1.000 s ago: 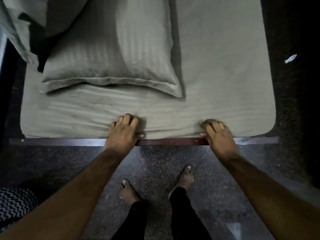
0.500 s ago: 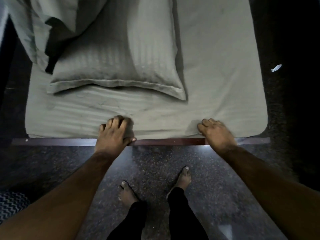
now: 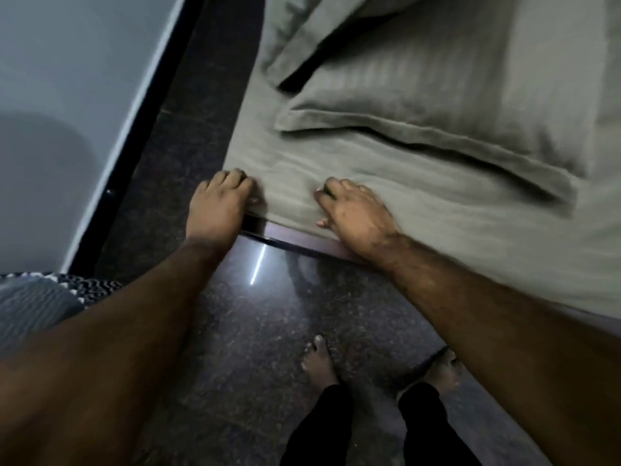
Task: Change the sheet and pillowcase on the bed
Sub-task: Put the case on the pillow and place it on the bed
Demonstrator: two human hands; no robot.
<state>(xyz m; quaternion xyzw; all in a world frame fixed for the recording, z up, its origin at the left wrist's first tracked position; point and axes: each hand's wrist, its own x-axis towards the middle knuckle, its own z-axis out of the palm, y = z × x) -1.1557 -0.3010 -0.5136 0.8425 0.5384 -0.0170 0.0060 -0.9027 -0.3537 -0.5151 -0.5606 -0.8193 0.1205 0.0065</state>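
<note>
A grey-green striped sheet [image 3: 420,210] covers the mattress. On it lies a pillow [image 3: 447,99] in a matching pillowcase, with its flap towards me. My left hand [image 3: 218,205] is at the mattress's near left corner, fingers curled over the sheet's edge. My right hand [image 3: 358,213] is a little to the right on the same edge, its fingers bent into the cloth and its thumb under the hem. Both forearms reach in from below.
A crumpled grey-green cloth [image 3: 302,31] lies beside the pillow at the top. The dark wooden bed frame [image 3: 302,238] shows under the sheet's edge. A white wall [image 3: 67,95] with black skirting stands left. A patterned mat [image 3: 37,297] and my bare feet [image 3: 319,361] are on the dark floor.
Both hands have slid left along the mattress's near edge to its left corner and come closer together. The view has swung left, bringing the wall into sight.
</note>
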